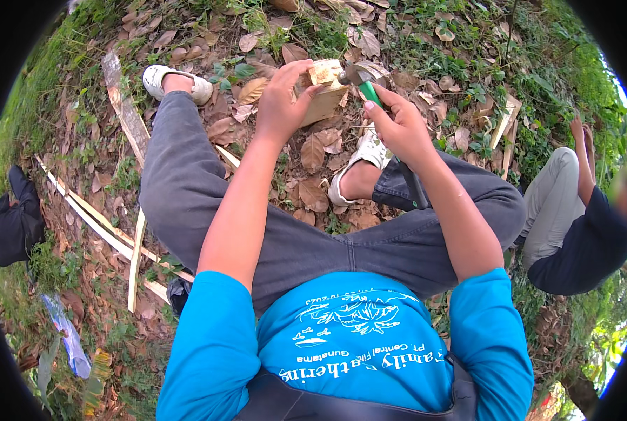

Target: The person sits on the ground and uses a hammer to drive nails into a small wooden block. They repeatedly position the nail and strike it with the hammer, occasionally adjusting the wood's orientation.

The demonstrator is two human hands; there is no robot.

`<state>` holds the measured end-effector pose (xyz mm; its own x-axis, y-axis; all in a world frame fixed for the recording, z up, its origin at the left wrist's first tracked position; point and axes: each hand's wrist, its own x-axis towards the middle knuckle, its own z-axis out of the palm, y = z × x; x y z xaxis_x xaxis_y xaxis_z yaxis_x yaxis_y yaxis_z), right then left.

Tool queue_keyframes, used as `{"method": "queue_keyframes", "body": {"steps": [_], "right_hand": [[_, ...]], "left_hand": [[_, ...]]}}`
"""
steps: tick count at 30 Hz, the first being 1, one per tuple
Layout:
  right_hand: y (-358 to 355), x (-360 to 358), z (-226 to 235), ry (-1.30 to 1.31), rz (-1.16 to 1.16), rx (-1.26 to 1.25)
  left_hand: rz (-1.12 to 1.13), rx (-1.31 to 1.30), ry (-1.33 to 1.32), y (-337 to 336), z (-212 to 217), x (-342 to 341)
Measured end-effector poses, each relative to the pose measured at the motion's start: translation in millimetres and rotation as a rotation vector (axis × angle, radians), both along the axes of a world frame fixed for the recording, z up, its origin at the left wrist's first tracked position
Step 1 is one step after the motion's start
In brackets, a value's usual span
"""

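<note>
In front of me, between my shoes, a pale block of wood (324,107) stands among dry leaves. A smaller wood piece (324,71) lies across its top. My left hand (284,100) is closed on the small wood piece from the left, thumb on the near side and fingers partly hidden behind it. Wrapped in my right hand (402,128) is a hammer (369,92) with a green and black handle. Its metal head is right at the small piece's right end; I cannot tell whether they touch. The black grip end (413,184) reaches down over my right leg.
Long wood strips (99,223) and a bark-edged plank (125,105) lie on the left. More cut wood (505,126) lies at the right. A black bag (15,221) and crumpled plastic (68,337) are far left. Another person (573,224) sits at the right edge.
</note>
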<state>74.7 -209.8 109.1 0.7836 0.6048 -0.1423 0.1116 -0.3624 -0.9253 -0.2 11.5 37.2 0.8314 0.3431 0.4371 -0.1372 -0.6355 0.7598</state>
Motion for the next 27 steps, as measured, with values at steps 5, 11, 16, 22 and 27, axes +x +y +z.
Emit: {"method": "queue_keyframes", "body": {"steps": [5,11,16,22,27], "right_hand": [[12,-9,57,-0.199,0.015,0.126],[29,-21,66,-0.474,-0.034,0.268],[16,-6,13,-0.234,0.069,-0.229],[46,-13,88,-0.229,-0.031,0.233],[43,-14,25,-0.387,0.033,-0.077]], "left_hand": [[0.006,-0.049,0.005,-2,2,-2],[0.032,-0.067,0.013,-1,-3,-4],[0.057,-0.035,0.039,-3,-2,-7],[0.068,-0.080,-0.016,1,-8,-9],[0.046,-0.137,0.023,-2,1,-7]]}}
